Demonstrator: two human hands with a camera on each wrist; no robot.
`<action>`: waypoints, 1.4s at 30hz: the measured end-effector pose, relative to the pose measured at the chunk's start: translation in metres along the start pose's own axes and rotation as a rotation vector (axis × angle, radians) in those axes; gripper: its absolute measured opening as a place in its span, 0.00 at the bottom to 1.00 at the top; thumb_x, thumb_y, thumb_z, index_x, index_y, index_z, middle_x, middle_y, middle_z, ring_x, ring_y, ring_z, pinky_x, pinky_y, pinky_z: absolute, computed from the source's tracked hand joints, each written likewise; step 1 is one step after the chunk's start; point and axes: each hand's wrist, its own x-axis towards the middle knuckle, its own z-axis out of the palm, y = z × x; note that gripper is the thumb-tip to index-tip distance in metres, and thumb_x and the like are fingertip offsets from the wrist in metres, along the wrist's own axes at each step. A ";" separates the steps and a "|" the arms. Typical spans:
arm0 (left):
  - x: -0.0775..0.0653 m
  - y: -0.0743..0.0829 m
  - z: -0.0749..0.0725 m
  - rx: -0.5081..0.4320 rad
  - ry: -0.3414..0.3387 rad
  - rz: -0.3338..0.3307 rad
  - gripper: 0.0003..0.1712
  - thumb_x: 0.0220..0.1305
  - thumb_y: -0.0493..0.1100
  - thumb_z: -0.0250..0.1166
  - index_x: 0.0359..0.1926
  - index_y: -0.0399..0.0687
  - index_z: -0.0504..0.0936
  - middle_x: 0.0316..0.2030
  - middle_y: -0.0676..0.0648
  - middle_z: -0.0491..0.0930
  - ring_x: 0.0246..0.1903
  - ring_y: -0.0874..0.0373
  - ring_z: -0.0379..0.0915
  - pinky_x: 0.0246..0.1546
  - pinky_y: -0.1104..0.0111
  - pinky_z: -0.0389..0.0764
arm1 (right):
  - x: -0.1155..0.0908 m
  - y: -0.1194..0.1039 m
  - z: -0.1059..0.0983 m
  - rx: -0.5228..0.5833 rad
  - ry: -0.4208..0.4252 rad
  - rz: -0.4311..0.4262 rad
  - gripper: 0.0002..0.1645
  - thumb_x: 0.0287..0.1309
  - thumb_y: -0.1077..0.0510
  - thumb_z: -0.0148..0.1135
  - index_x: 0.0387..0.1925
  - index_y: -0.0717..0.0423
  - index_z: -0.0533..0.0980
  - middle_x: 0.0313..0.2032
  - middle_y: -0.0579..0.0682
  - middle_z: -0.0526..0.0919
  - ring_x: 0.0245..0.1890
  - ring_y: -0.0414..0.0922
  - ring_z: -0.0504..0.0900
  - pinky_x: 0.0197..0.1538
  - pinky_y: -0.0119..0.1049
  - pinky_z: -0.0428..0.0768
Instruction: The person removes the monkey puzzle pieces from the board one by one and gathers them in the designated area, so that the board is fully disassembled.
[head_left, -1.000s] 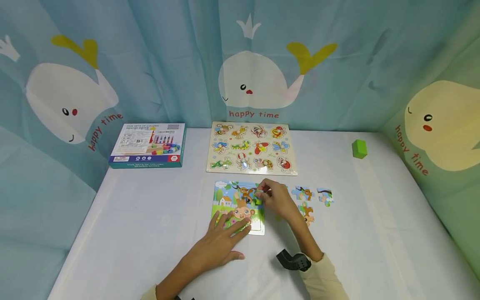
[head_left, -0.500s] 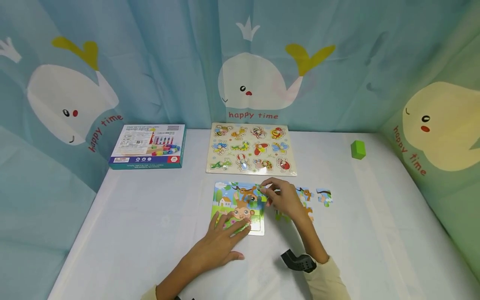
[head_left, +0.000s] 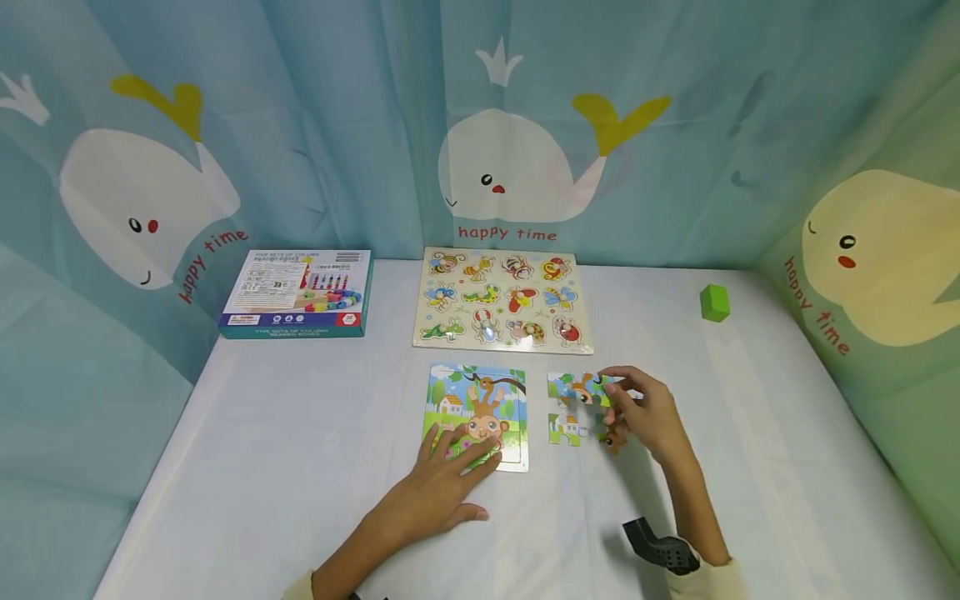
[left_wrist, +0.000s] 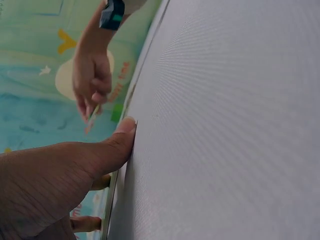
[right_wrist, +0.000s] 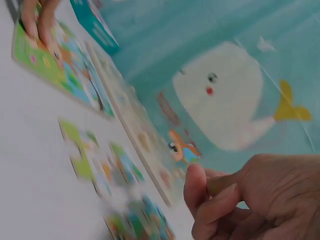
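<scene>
My left hand [head_left: 453,483] lies with spread fingers on the lower part of a jigsaw board [head_left: 517,454] that shows a cartoon monkey. In the right wrist view its fingertips press on that board. Right of the board, my right hand [head_left: 651,415] pinches a jigsaw piece [right_wrist: 182,147] with an orange and blue print between thumb and fingers, held above the table. Beneath and beside it lie loose jigsaw pieces, among them a house piece [head_left: 564,429] and a brown monkey piece [head_left: 613,440] partly hidden by the fingers. The right hand may cover others.
Behind the jigsaw lies a wooden insect puzzle board [head_left: 502,300]. A boxed bead set [head_left: 296,293] is at the back left, and a green block [head_left: 715,302] stands at the back right. Curtains with whale prints [head_left: 517,167] border the white table [head_left: 300,433].
My right hand has moved right, from the board's upper right corner to above the loose pieces, carrying the jigsaw piece. The left hand has stayed in place.
</scene>
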 end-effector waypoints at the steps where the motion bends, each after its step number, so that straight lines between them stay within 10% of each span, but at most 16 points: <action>1: 0.000 0.000 0.000 -0.001 0.002 0.001 0.40 0.63 0.68 0.56 0.72 0.59 0.65 0.74 0.56 0.57 0.72 0.44 0.53 0.67 0.38 0.55 | -0.003 0.003 -0.006 0.005 0.003 0.008 0.17 0.70 0.60 0.54 0.55 0.64 0.74 0.37 0.62 0.78 0.18 0.44 0.80 0.18 0.32 0.74; 11: -0.001 0.000 0.000 0.009 0.003 0.003 0.40 0.63 0.69 0.55 0.72 0.59 0.65 0.74 0.55 0.58 0.72 0.44 0.53 0.68 0.38 0.56 | -0.027 0.035 -0.051 -0.078 0.100 0.123 0.21 0.69 0.56 0.57 0.56 0.67 0.71 0.30 0.42 0.76 0.22 0.34 0.75 0.23 0.30 0.74; 23: 0.000 -0.001 0.000 0.008 0.015 0.007 0.40 0.62 0.68 0.57 0.71 0.59 0.67 0.74 0.55 0.59 0.71 0.44 0.55 0.67 0.37 0.57 | -0.038 0.062 -0.056 -0.287 0.111 0.226 0.19 0.67 0.54 0.59 0.51 0.65 0.76 0.37 0.58 0.85 0.29 0.29 0.72 0.30 0.26 0.72; 42: -0.001 0.001 0.000 -0.023 -0.001 -0.001 0.40 0.63 0.68 0.56 0.72 0.59 0.65 0.75 0.55 0.56 0.72 0.44 0.52 0.67 0.37 0.54 | -0.043 0.056 -0.055 -0.351 0.103 0.222 0.18 0.66 0.55 0.61 0.49 0.64 0.77 0.36 0.57 0.82 0.28 0.33 0.71 0.29 0.28 0.71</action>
